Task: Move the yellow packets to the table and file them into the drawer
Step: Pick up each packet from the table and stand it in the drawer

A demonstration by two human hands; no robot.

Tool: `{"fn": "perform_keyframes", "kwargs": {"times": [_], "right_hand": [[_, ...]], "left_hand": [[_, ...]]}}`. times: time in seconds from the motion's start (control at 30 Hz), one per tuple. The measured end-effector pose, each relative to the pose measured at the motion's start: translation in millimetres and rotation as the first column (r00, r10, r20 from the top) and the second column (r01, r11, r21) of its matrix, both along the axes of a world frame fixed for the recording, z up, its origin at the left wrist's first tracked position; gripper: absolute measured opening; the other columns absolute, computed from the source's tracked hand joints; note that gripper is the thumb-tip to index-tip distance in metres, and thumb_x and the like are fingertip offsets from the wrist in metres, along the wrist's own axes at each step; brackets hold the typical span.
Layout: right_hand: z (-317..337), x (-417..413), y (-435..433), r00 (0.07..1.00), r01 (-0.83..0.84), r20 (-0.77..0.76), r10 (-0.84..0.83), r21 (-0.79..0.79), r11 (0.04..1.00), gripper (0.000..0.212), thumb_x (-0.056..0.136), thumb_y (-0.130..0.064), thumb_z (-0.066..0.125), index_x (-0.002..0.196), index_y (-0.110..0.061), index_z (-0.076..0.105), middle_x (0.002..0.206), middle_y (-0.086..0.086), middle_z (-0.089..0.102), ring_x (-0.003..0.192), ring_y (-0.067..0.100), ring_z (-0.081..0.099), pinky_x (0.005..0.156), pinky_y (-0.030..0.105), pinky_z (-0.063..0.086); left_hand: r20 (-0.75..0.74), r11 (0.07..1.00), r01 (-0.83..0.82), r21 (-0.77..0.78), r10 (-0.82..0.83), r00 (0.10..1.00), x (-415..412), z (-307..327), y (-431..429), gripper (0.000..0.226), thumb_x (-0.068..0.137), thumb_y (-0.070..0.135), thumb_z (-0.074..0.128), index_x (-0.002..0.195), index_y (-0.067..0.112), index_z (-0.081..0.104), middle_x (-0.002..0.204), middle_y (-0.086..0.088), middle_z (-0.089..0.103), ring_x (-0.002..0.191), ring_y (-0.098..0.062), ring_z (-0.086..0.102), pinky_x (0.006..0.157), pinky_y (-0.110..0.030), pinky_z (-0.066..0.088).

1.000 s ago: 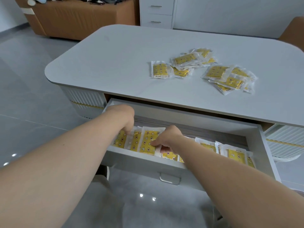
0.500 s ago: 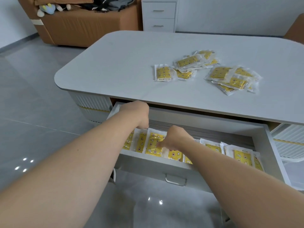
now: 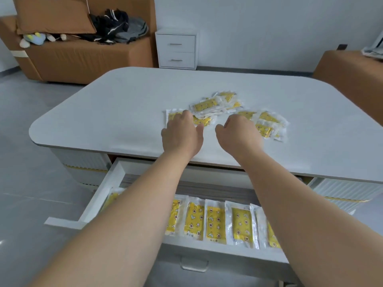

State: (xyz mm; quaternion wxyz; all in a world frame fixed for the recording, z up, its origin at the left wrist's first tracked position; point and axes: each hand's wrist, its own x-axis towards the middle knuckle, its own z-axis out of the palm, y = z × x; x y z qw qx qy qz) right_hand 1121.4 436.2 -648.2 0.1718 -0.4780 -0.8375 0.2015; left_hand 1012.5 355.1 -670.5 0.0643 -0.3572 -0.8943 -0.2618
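**Both hands over the packets on the table, drawer open below**

From the head camera we look down along two bare forearms at a pale grey table (image 3: 124,112) with rounded corners. On its top lie three groups: a single yellow packet (image 3: 172,116) at the left, a middle heap (image 3: 207,104) just behind it, and a right heap (image 3: 269,125) near by.

The left hand (image 3: 182,137) lies palm down over the table. Its fingers are stretched forward and relaxed, with their tips on the single yellow packet and the thumb held out to the side. We see it grasp nothing.

The right hand (image 3: 238,135) hovers just beside the right heap, knuckles up, with its fingers bent down towards that heap's near edge. The back of the hand hides the fingertips, so we cannot tell whether they pinch a packet or hold nothing. Bare table shows between the two hands.

Under the table's near edge the drawer (image 3: 103,195) stands pulled out. Inside it we see a filed row (image 3: 215,222) of yellow packets along the front wall. They sit side by side and overlap, and both forearms partly hide them. A handle (image 3: 194,266) shows on the drawer front.

Beyond the table stands a brown sofa (image 3: 72,56) carrying a cushion (image 3: 51,15) and dark clothes (image 3: 112,25). A white cabinet (image 3: 177,50) with two drawers stands against the wall.
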Motion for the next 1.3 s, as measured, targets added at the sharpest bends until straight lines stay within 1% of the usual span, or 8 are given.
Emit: {"fn": "perform_keyframes", "kwargs": {"times": [0.17,0.37,0.5,0.63,0.8,1.0,1.17,1.3], "right_hand": [[-14,-31,67,0.996,-0.009,0.092,-0.006,0.155,0.988,0.054,0.101,-0.053,0.042,0.137,-0.012,0.043,0.136,0.016,0.045,0.130,0.037,0.039,0.106,0.046,0.036],[-22,-102,149,0.979,0.077,0.186,-0.088,0.065,0.995,0.072,0.096,-0.071,0.026,0.149,-0.022,0.030,0.151,0.022,0.030,0.139,0.044,0.027,0.112,0.054,0.027],[-25,-144,186,0.972,0.099,0.217,-0.087,-0.045,0.994,0.084,0.088,-0.082,0.017,0.159,-0.040,0.006,0.168,0.019,0.003,0.152,0.047,0.003,0.118,0.066,0.006],[-52,-149,197,0.944,0.026,0.330,0.008,-0.100,0.995,0.087,0.082,-0.083,0.016,0.159,-0.043,0.014,0.167,0.014,0.016,0.151,0.043,0.011,0.118,0.063,0.008],[-33,-128,165,0.897,-0.190,0.385,0.216,-0.104,0.976,0.066,0.102,-0.058,0.022,0.161,-0.029,0.021,0.167,0.009,0.024,0.151,0.036,0.024,0.120,0.047,0.023],[-31,-92,106,0.730,-0.465,0.574,0.371,0.019,0.885,0.043,0.105,-0.033,0.035,0.148,-0.027,0.040,0.156,0.013,0.032,0.131,0.045,0.046,0.093,0.049,0.045],[-49,-66,72,0.810,-0.335,0.492,0.320,-0.059,0.940,0.087,0.082,-0.069,0.006,0.156,-0.028,0.025,0.154,0.024,0.034,0.136,0.046,0.036,0.103,0.055,0.039],[-29,-34,67,0.898,-0.280,0.329,0.292,-0.084,0.956,0.069,0.100,-0.063,0.013,0.162,-0.033,0.007,0.167,0.019,0.013,0.156,0.032,0.006,0.122,0.057,0.005]], "left_hand": [[0.021,0.990,0.017,-0.141,-0.014,1.000,-41,-13,53,0.070,0.087,0.069,0.053,0.141,0.025,0.042,0.144,-0.004,0.046,0.133,-0.033,0.040,0.102,-0.051,0.040],[0.144,0.952,0.074,-0.298,-0.032,0.989,-90,-21,109,0.105,0.074,0.092,0.040,0.157,0.043,-0.004,0.168,0.004,-0.002,0.153,-0.034,-0.002,0.113,-0.071,0.010],[0.128,0.903,0.160,-0.399,-0.118,0.985,-106,-44,125,0.109,0.064,0.097,0.029,0.155,0.046,-0.004,0.165,0.004,0.016,0.150,-0.037,0.013,0.108,-0.075,0.012],[0.126,0.853,0.193,-0.485,-0.151,0.981,-112,-45,127,0.105,0.067,0.098,0.023,0.154,0.049,-0.010,0.167,0.014,0.007,0.154,-0.031,0.003,0.108,-0.077,0.005],[0.067,0.831,0.240,-0.502,-0.239,0.969,-99,-43,82,0.095,0.078,0.091,0.020,0.156,0.046,-0.009,0.168,0.016,0.001,0.155,-0.017,0.001,0.113,-0.073,0.005],[0.034,0.849,0.301,-0.435,-0.318,0.947,-67,-44,8,0.093,0.081,0.087,0.026,0.157,0.038,0.003,0.167,0.011,0.011,0.154,-0.012,0.005,0.118,-0.065,0.008],[-0.002,0.850,0.358,-0.386,-0.389,0.921,-47,-42,-30,0.090,0.084,0.083,0.035,0.155,0.032,0.015,0.165,0.007,0.024,0.154,-0.014,0.012,0.120,-0.058,0.013],[-0.050,0.866,0.333,-0.373,-0.377,0.925,-40,-41,-30,0.085,0.081,0.082,0.033,0.150,0.032,0.024,0.157,0.006,0.033,0.148,-0.015,0.025,0.115,-0.057,0.023]]}}
